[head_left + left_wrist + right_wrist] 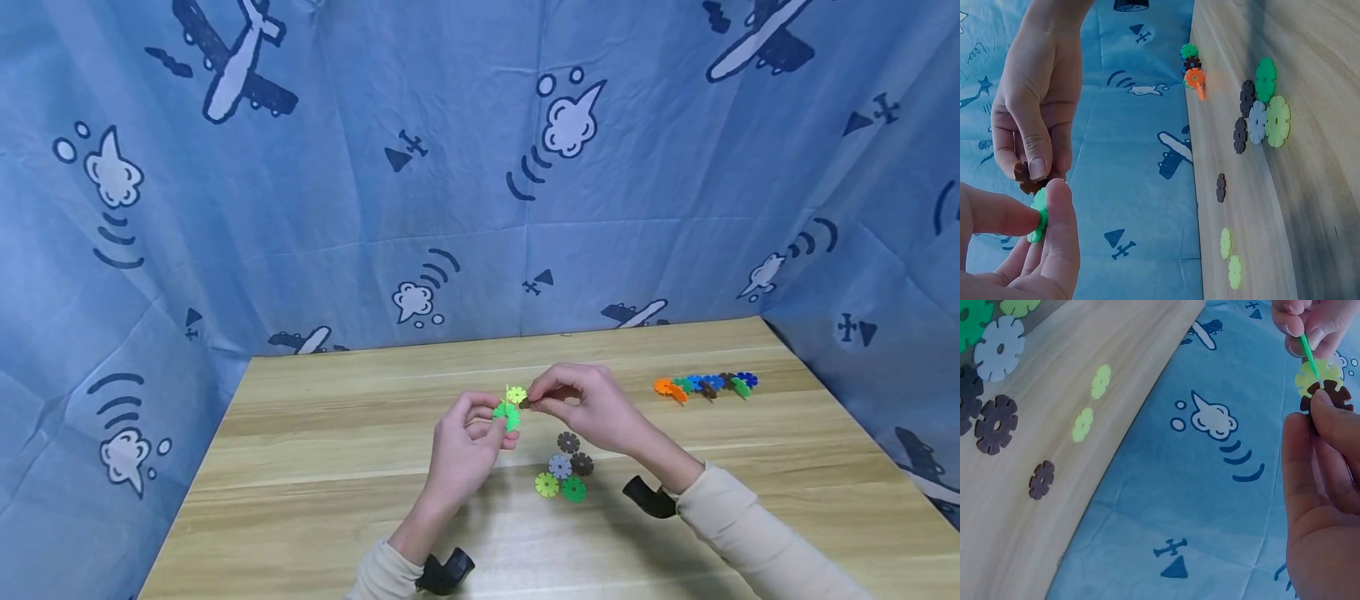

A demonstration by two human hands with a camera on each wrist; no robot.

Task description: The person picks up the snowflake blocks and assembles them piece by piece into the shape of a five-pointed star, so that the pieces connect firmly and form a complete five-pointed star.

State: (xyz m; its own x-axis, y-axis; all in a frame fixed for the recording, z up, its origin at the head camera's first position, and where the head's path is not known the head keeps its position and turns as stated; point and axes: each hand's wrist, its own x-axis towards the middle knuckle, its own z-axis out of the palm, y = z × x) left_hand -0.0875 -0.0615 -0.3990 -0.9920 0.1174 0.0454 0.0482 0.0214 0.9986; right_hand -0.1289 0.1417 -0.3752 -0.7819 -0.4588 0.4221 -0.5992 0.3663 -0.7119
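Note:
Thumb and fingers of my left hand (465, 450) pinch a bright green notched disc (512, 417), a plastic interlocking piece. A yellow-green disc (1307, 377) meets the green one at an angle, just beyond my left fingertips. My right hand (588, 408) pinches a brown notched disc (1339, 395) between thumb and fingers. That brown disc lies against the yellow-green one in the right wrist view; whether their notches are engaged I cannot tell. Both hands are raised above the wooden table, fingertips close together.
Below the hands lie loose discs: green (573, 489), yellow-green (547, 484), grey (559, 466) and dark brown (582, 464). Farther back are another brown disc (1041, 480) and two yellow-green discs (1101, 381). A joined multicoloured row (708, 383) sits at right. Blue curtain (465, 183) surrounds the table.

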